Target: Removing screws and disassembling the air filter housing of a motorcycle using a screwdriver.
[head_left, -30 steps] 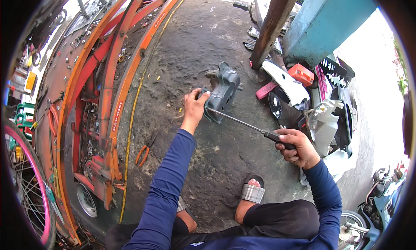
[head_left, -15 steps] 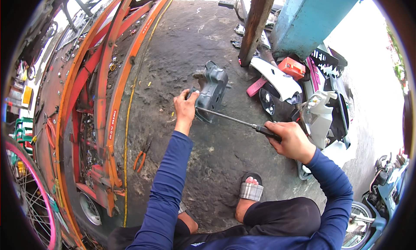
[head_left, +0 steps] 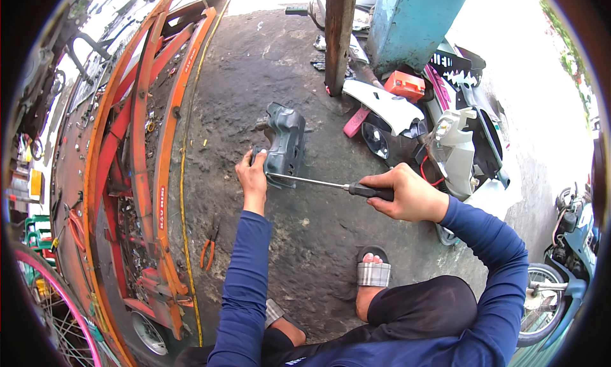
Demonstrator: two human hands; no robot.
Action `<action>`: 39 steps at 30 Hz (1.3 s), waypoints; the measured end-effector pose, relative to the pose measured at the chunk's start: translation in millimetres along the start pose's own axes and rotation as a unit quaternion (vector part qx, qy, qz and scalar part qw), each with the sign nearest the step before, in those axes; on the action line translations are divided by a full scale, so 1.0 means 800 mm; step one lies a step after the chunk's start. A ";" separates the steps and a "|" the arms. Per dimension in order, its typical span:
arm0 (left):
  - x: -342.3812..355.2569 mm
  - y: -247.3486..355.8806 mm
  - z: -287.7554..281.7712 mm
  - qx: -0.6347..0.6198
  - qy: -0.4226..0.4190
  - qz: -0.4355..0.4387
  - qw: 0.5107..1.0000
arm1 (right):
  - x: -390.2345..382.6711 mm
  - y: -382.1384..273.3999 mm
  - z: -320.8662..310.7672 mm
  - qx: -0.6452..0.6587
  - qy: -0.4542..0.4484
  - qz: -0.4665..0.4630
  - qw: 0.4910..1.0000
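Dark, rough floor [head_left: 331, 230], open-sided workshop. Long orange-red metal frame [head_left: 167, 134] down the left, thin yellow hose or cord [head_left: 184, 208] beside it. Pale blue pillar [head_left: 410, 33] and brown wooden post [head_left: 338, 39] at far right; near their feet, a heap incl. curved white plastic panel [head_left: 385, 106] and orange-red box [head_left: 405, 85]. Blue motorbike [head_left: 576, 271] at lower right edge.

Dark grey moulded plastic part [head_left: 287, 138] sits on the floor, ahead of the person, roughly mid-frame. Its long axis runs away from the person, near end toward the hands. Left grip [head_left: 252, 183] is the nearer one: fingers and thumb clamped on the part's near left corner. Right grip [head_left: 407, 192] well apart from the part, off to its right and a bit closer to the body, closed around the black handle of a long-shafted screwdriver [head_left: 354, 189]. From the right grip, the part lies left and slightly forward. Shaft points leftward, across the part's long axis; tip at the near end, just beside the left grip. Can't tell if tip is seated in anything or only touching.

Orange-handled pliers [head_left: 207, 252] lie on the floor, left of the left forearm, unheld.
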State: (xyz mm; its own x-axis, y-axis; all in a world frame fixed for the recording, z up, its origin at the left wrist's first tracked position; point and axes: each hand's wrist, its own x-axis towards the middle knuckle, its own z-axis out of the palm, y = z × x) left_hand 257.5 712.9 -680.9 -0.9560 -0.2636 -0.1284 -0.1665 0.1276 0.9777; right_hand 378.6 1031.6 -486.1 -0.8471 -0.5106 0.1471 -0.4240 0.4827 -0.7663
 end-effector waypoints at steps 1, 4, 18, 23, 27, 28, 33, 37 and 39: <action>0.000 0.001 -0.001 -0.002 -0.001 -0.005 1.000 | -0.006 -0.001 -0.010 -0.146 -0.056 -0.019 0.988; -0.004 0.019 -0.005 -0.097 -0.069 -0.023 0.993 | -0.008 0.004 -0.009 -0.328 -0.121 -0.045 0.936; -0.056 0.006 -0.008 -0.176 -0.019 -0.038 0.983 | -0.013 -0.013 -0.003 -0.007 0.112 0.051 0.992; -0.032 -0.029 -0.041 -0.119 -0.023 -0.017 0.992 | 0.009 -0.026 -0.014 0.220 -0.040 0.448 0.866; -0.030 -0.048 -0.047 0.021 -0.035 0.007 0.999 | 0.007 -0.012 0.005 -0.023 0.133 0.039 0.990; -0.032 -0.044 -0.050 0.090 -0.054 0.005 0.994 | 0.008 -0.014 0.005 -0.027 0.134 0.037 0.990; -0.053 0.004 -0.053 0.175 -0.102 0.003 0.979 | 0.006 -0.035 -0.016 0.341 0.086 0.433 0.830; -0.059 0.008 -0.065 0.198 -0.115 -0.049 0.972 | -0.017 -0.025 0.008 0.220 0.140 0.320 0.911; -0.060 0.014 -0.072 0.181 -0.108 -0.063 0.975 | -0.016 -0.033 0.020 0.322 0.206 0.362 0.850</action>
State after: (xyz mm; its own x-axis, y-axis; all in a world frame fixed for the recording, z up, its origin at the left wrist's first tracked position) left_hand 315.2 671.9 -654.1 -0.9443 -0.0970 -0.3145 -0.3236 0.4473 0.8338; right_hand 406.1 1014.0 -477.8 -0.9076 0.1116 -0.4047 0.4080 0.0069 -0.9130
